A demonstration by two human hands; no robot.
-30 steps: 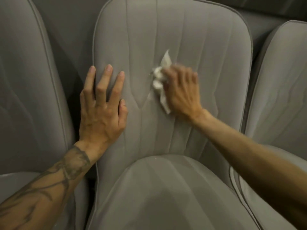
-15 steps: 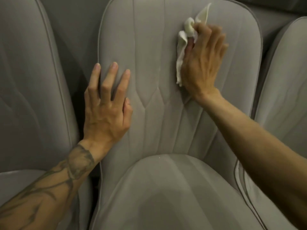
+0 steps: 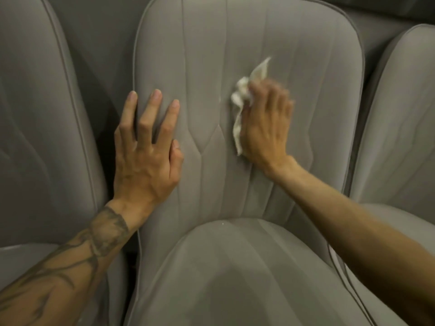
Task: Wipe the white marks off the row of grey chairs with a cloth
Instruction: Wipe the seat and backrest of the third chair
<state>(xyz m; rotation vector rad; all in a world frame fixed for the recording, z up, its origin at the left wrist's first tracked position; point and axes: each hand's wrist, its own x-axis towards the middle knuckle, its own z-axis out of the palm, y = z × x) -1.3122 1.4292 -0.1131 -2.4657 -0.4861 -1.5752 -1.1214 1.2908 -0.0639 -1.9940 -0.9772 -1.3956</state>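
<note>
Cloth [image 3: 240, 98] lower on chair backrest [image 3: 211, 55]

Holds a crumpled white cloth [image 3: 242, 95] against the middle grey chair's backrest [image 3: 235, 43] with the right hand [image 3: 266, 128], fingers blurred. Lays the left hand [image 3: 146, 161] flat, fingers spread, near the same backrest's left edge. Reaches across the seat cushion [image 3: 235, 267], between the left chair [image 3: 35, 114] and the right chair [image 3: 400, 114].
</note>
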